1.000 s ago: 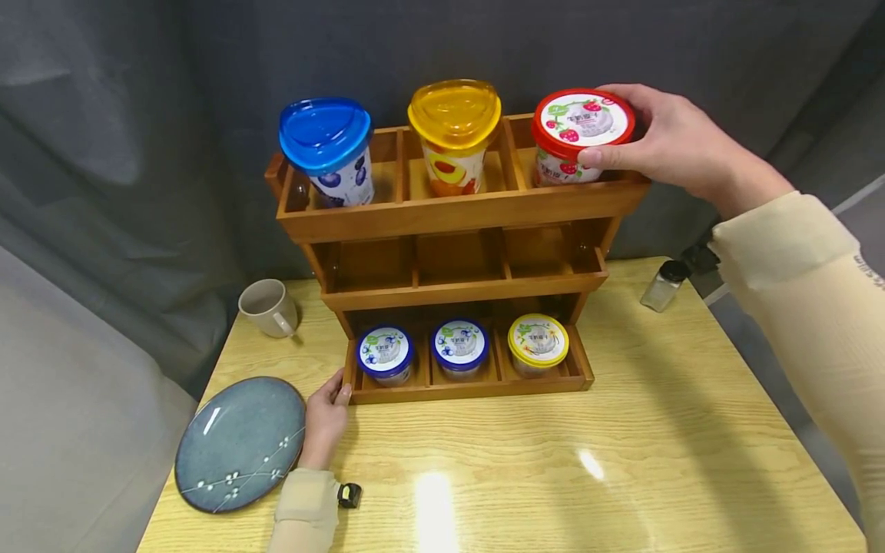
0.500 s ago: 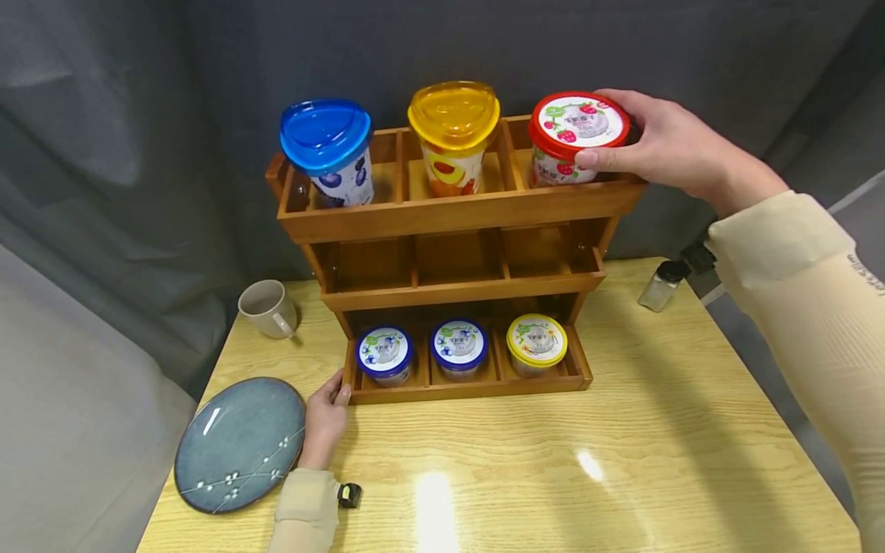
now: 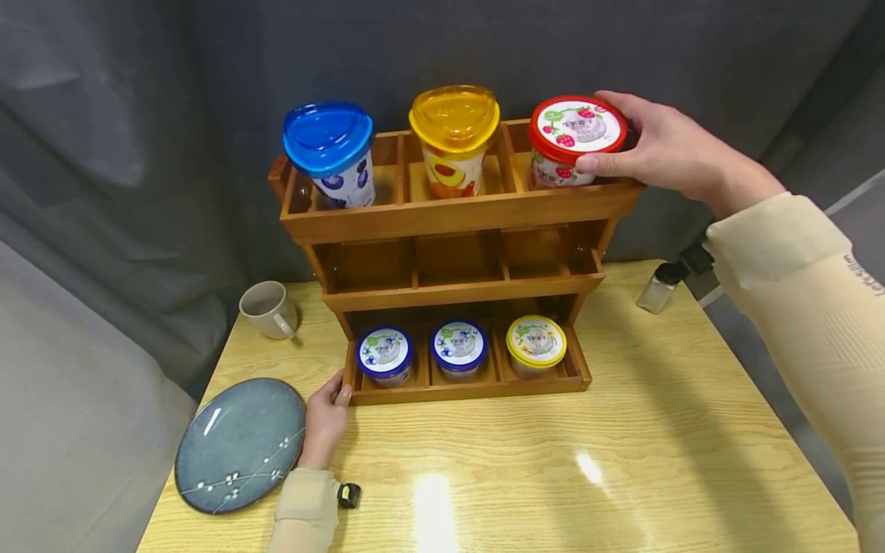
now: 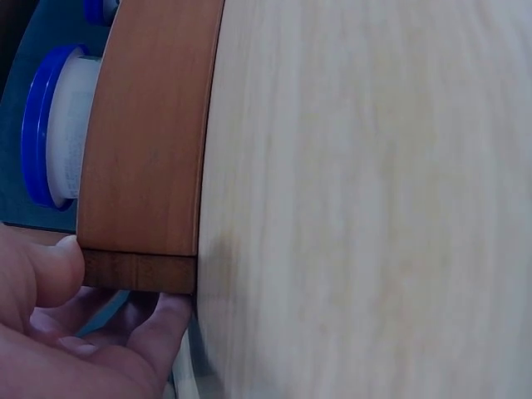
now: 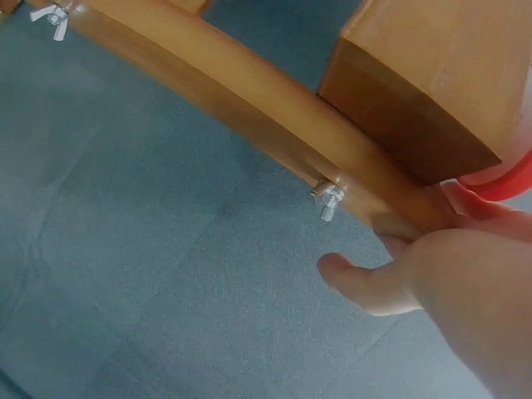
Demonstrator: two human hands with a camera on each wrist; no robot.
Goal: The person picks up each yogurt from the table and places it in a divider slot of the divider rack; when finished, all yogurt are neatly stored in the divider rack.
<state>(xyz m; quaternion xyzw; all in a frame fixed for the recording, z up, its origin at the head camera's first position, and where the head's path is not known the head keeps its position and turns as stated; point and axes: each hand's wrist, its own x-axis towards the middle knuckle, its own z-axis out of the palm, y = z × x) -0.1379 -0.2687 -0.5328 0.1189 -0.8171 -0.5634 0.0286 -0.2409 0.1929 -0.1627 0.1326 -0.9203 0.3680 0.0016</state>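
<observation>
My right hand (image 3: 664,146) grips a red-lidded tub (image 3: 579,127) with strawberries on its label, thumb on the near side. The tub is upright in the right compartment of the top tier of a wooden rack (image 3: 442,216); whether its base touches the tier is hidden. In the right wrist view, only a bit of its red rim (image 5: 509,179) shows. Low at the left, my left hand (image 3: 325,415) pinches the bottom tier's front corner, with the thumb inside and fingers outside in the left wrist view. A blue-lidded cup (image 3: 329,146) and an orange-lidded cup (image 3: 454,130) share the top tier.
Two blue-lidded tubs (image 3: 385,353) and a yellow-lidded tub (image 3: 536,342) sit in the bottom tier. A mug (image 3: 266,309) and a blue-grey plate (image 3: 238,442) lie left of the rack. A black-capped jar (image 3: 658,292) stands right. Wing nuts (image 5: 330,198) protrude from the rack's side.
My right hand and the red-lidded tub shift slightly left and down in the head view, along with the rack's right end. My left hand stays at the corner.
</observation>
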